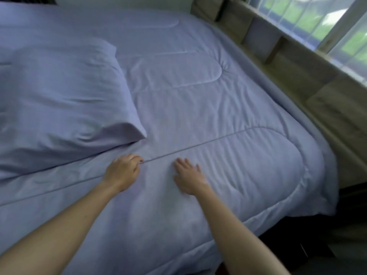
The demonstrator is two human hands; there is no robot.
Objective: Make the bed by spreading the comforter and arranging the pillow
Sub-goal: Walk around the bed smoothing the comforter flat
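Note:
A lavender quilted comforter [228, 120] lies spread over the whole bed, with light wrinkles. A matching lavender pillow [59, 100] rests on top of it at the left. My left hand [122, 171] sits on the comforter just below the pillow's near corner, fingers curled at a stitched seam; a grip on the fabric is unclear. My right hand [188, 175] lies flat on the comforter beside it, palm down, fingers apart, holding nothing.
A light wooden shelf unit [288, 62] with open compartments runs along the bed's right side under a window [317, 20]. The comforter's corner hangs over the bed edge at the lower right, above dark floor [317, 245].

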